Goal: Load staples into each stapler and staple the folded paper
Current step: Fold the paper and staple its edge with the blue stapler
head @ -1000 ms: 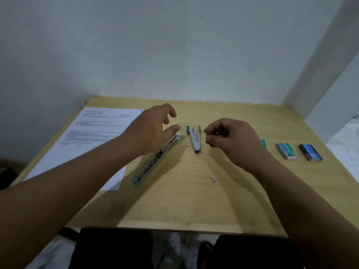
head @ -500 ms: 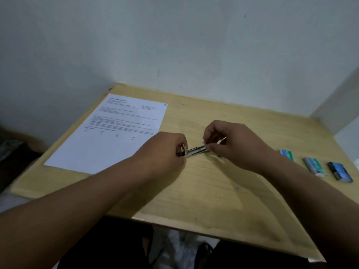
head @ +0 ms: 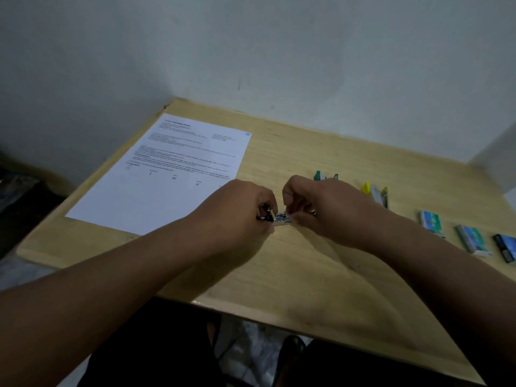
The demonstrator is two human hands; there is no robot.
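Table [head: 321, 275]: pale matt wood grain. Sheet [head: 167, 177]: matt white paper. Stapler [head: 279, 218]: shiny metal, black part probably plastic. Staple boxes [head: 472, 239]: look like glossy card.

Two hands show, the left hand [head: 240, 210] and the right hand [head: 326, 208], sharing one metal stapler [head: 279, 218] between them. One printed sheet [head: 173, 174] lies on the counter [head: 335, 275]. Two more staplers lie beyond: a teal one [head: 321, 175] and a yellow one [head: 375, 192]. Three staple boxes sit in a row: [head: 431, 222], [head: 473, 240], [head: 506, 247].
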